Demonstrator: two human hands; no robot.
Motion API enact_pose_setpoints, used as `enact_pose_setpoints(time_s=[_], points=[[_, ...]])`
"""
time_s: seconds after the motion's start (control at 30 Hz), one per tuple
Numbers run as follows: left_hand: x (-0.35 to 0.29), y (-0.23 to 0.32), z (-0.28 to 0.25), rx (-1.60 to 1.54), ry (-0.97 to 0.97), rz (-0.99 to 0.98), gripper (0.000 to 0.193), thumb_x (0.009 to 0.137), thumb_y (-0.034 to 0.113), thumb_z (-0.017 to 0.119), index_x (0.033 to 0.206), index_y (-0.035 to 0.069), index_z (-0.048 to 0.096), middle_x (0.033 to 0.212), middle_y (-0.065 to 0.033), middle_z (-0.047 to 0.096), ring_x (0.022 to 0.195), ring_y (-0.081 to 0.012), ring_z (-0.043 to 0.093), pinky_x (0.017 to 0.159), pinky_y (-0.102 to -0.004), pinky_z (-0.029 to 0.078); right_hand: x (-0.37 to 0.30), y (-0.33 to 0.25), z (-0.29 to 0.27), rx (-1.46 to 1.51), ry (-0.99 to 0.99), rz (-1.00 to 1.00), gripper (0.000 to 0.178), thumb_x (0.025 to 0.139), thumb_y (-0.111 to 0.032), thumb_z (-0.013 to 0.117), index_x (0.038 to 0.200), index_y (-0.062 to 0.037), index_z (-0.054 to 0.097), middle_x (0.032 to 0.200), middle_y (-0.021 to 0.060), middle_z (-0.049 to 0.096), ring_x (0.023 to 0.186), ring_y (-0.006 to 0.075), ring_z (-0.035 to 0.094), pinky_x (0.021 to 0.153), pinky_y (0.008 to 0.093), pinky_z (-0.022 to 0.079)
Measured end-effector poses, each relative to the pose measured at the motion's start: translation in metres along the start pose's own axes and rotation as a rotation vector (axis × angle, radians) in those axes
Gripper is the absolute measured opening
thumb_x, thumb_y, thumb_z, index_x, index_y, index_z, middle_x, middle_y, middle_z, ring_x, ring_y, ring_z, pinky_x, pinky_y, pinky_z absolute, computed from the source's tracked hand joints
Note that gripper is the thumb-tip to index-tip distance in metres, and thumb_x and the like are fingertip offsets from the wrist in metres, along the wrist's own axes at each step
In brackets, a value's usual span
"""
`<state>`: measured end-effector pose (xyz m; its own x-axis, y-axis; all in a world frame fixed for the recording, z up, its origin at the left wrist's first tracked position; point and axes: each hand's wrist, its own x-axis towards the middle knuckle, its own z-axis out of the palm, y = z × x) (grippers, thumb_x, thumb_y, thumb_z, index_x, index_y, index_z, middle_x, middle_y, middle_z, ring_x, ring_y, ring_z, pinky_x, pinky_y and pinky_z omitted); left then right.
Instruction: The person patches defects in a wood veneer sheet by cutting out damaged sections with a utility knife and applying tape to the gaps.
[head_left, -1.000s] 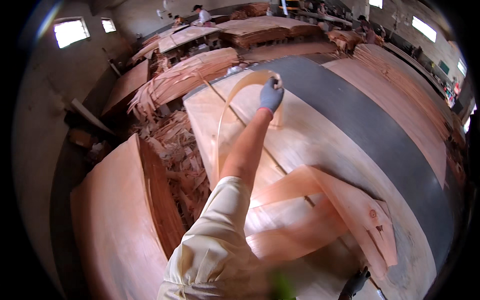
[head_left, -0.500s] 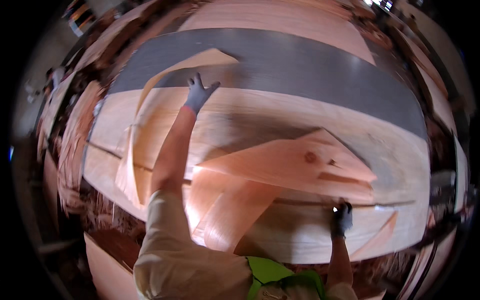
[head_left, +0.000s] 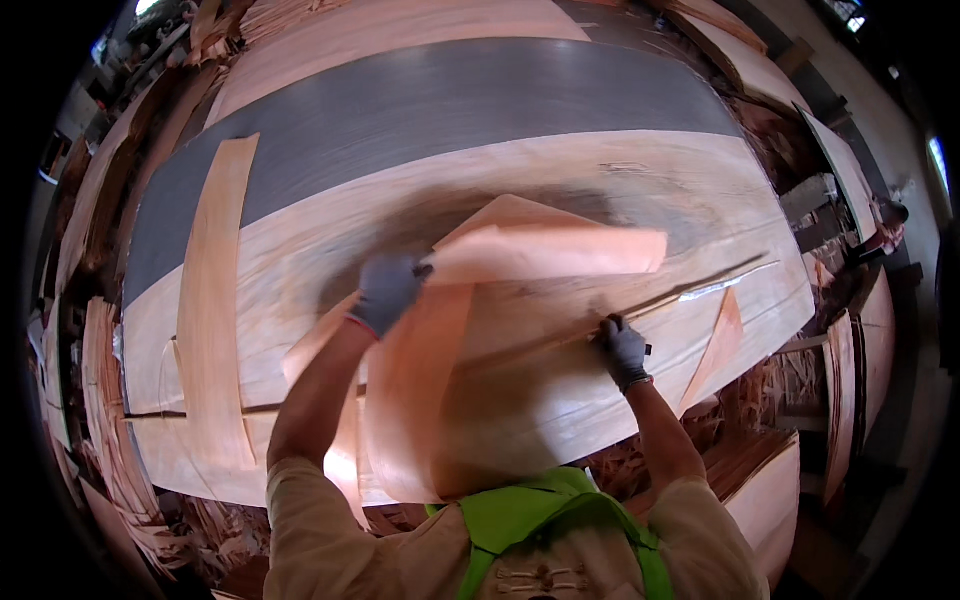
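Observation:
My left hand [head_left: 388, 292], in a grey glove and smeared by motion, is at the left end of a folded reddish veneer piece [head_left: 550, 250]. Whether its fingers grip that piece cannot be made out. Below it, more loose veneer [head_left: 415, 385] hangs toward my body. My right hand [head_left: 625, 350], also gloved, is closed just below a long dark slit [head_left: 510, 352] in the pale veneer sheet [head_left: 690, 175]. A small dark end sticks out of this fist; the rest is hidden. Left of my arms, a long narrow veneer strip [head_left: 215, 300] lies across the sheet.
A dark grey panel surface [head_left: 450, 95] shows beyond the pale sheet. A thin veneer sliver [head_left: 718, 345] lies right of my right hand. Veneer scraps [head_left: 120, 420] and stacked sheets [head_left: 770, 500] surround the work surface. Another person [head_left: 885, 225] is at the far right.
My left hand has come back from the curled strip on the left, which now lies flatter, to the folded veneer. That folded piece has shifted, and the head view has turned.

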<state>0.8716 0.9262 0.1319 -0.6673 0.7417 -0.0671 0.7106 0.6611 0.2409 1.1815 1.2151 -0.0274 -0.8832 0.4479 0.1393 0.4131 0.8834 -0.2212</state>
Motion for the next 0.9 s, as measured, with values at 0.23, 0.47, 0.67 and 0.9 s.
enact_pose_setpoints(time_s=[0.23,0.47,0.67,0.9], points=[[0.026,-0.03,-0.08,-0.508,0.284,0.109,0.028,0.083,0.014,0.065,0.105,-0.002,0.062,0.095,-0.0147,0.067,0.088,-0.0146,0.06,0.078,-0.0311,0.047,-0.054,-0.004,-0.039,-0.008,-0.089,-0.303,0.023,0.075,-0.018,0.064,0.097,-0.0148,0.059,0.092,0.0088,0.06,0.073,0.0309,0.061,0.061,0.0412,0.048],[0.017,0.071,-0.178,-0.394,0.319,0.12,0.03,0.084,0.017,0.063,0.108,-0.001,0.06,0.097,-0.0168,0.066,0.086,-0.0181,0.062,0.079,-0.0313,0.047,-0.067,0.026,-0.051,0.217,-0.21,-0.243,0.025,0.078,-0.028,0.066,0.096,-0.0128,0.059,0.09,0.0074,0.06,0.072,0.0303,0.061,0.059,0.0402,0.048],[0.013,0.205,-0.155,-0.152,0.47,0.224,0.025,0.081,0.018,0.06,0.104,0.009,0.065,0.09,-0.0189,0.064,0.082,-0.0376,0.061,0.069,-0.0405,0.049,-0.045,0.055,-0.071,0.71,-0.165,-0.125,0.029,0.081,-0.023,0.066,0.104,-0.0061,0.059,0.098,0.0108,0.062,0.076,0.0275,0.062,0.067,0.0361,0.05],[0.052,0.386,0.005,0.483,0.692,0.283,0.017,0.078,0.017,0.057,0.094,0.018,0.064,0.062,-0.0024,0.056,0.058,-0.0212,0.058,0.056,-0.0365,0.047,-0.006,0.134,-0.112,1.799,-0.397,0.309,0.035,0.095,-0.021,0.048,0.125,-0.003,0.047,0.117,0.0102,0.06,0.05,0.0079,0.045,0.046,0.0212,0.039]])
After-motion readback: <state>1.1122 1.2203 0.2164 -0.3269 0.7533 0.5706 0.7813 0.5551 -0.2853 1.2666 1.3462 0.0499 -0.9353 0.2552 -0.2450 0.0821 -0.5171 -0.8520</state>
